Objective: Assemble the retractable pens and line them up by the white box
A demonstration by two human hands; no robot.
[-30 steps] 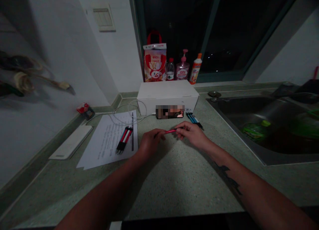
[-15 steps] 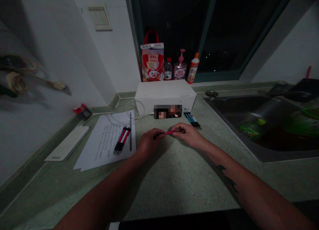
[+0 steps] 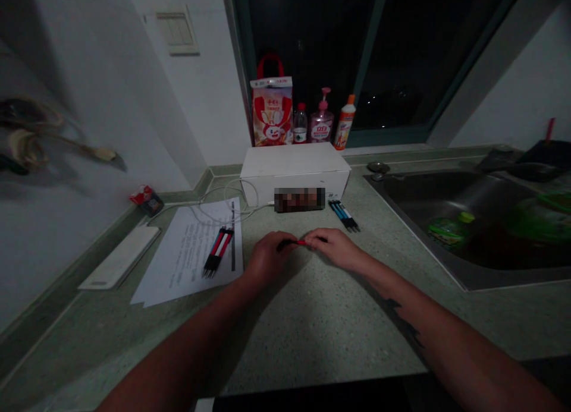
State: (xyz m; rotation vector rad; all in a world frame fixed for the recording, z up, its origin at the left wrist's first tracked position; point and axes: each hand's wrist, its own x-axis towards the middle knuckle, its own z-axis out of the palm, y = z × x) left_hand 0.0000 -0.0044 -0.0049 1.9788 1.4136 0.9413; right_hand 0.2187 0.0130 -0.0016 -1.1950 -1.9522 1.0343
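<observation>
A red and black pen [image 3: 301,242] is held level above the counter between my two hands. My left hand [image 3: 269,254] pinches its black left end. On the other end are the closed fingers of my right hand [image 3: 332,246], which cover much of that part. To the left, several red, white, blue and black pens [image 3: 218,251] lie side by side on printed paper sheets [image 3: 185,245]. Beyond my right hand, more blue and white pens [image 3: 344,215] rest on the counter.
A phone [image 3: 298,200] on a white cable leans against a white box [image 3: 294,162]. Behind it stand a red bag [image 3: 272,115] and several bottles [image 3: 321,123]. At the right is a metal sink [image 3: 414,204]; a white flat slab [image 3: 120,260] lies left.
My right hand has shifted slightly left and down along the pen, and less of the red middle shows between my hands. The loose pens stay where they were.
</observation>
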